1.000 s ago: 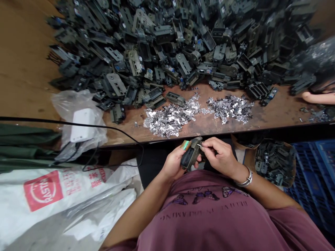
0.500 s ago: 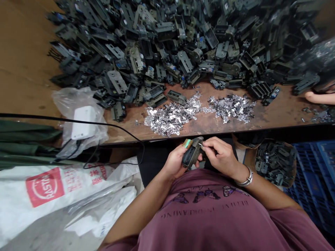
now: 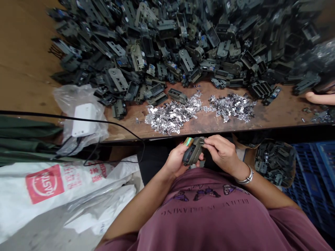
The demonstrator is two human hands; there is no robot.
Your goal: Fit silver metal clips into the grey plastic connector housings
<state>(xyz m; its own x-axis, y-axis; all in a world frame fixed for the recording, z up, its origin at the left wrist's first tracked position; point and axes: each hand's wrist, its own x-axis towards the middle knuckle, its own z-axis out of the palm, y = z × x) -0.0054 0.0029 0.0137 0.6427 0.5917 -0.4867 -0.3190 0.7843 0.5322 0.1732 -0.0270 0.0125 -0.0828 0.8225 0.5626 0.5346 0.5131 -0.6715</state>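
dark grey-green plastic forms the housing (image 3: 194,152) in the left hand (image 3: 176,160), whose thumb presses on one side while other fingertips curl round the opposite side. the housing is tilted above the lap, just off the front edge of the bench (image 3: 277,111), between the two hands. a green and tan wrap (image 3: 187,141) shows at the left thumb's tip; whether it is wound round the thumb i cannot tell. the right hand (image 3: 222,150) has thumb and forefinger pressed together at the housing's upper end, pinching a pale sliver (image 3: 201,142) too small to make out. a silver bracelet (image 3: 246,176) circles the right wrist.

on the bench, near its front edge, two neighbouring heaps of shiny metal clips (image 3: 172,116) lie before a big pile of similar housings (image 3: 157,31). a white box (image 3: 84,120) sits in a clear plastic bag (image 3: 73,92). below right, a carton (image 3: 250,158) holds more housings, beside blue crates (image 3: 309,174).
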